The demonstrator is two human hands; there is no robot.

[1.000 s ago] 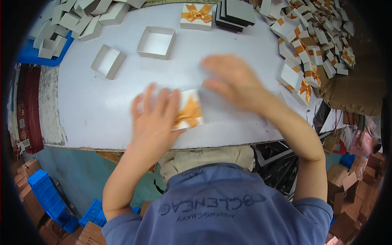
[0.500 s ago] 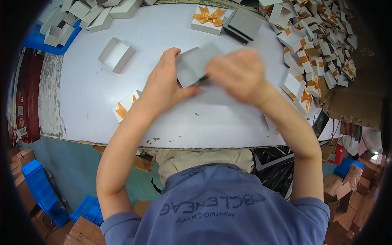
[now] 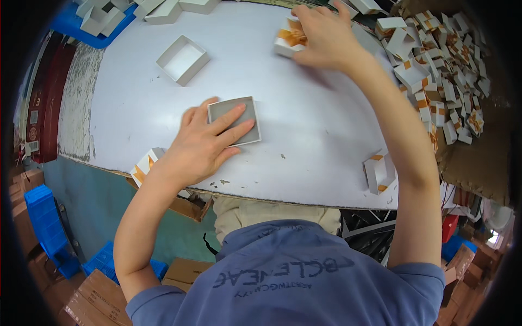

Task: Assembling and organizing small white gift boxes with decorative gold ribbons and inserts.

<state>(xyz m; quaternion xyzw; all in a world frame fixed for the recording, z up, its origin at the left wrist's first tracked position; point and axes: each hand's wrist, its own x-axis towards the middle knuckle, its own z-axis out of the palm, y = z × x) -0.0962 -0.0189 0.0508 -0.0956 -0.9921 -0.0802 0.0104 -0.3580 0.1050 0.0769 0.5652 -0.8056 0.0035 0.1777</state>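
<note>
My left hand (image 3: 198,141) lies over a small white box (image 3: 258,120), its fingers spread flat on the grey pad (image 3: 222,110) inside. The thumb rests by the box's near edge. Farther off to the right, my right hand (image 3: 329,39) spans a white gift box lid (image 3: 284,49) topped by a gold ribbon bow (image 3: 292,35). Its thumb is at the near side and its fingers reach over the far side, so part of the bow is covered.
An open white box (image 3: 182,61) stands at the left. Another bow-topped lid (image 3: 142,165) lies by my left forearm, and a ribboned lid (image 3: 379,174) lies near my right arm. Ribboned boxes (image 3: 429,60) are heaped at right. A blue crate (image 3: 98,39) holds white boxes.
The grey pad, tilted between both hands before, now sits in the white box under my left hand. My right hand has moved away to the far right and taken hold of the bow-topped lid.
</note>
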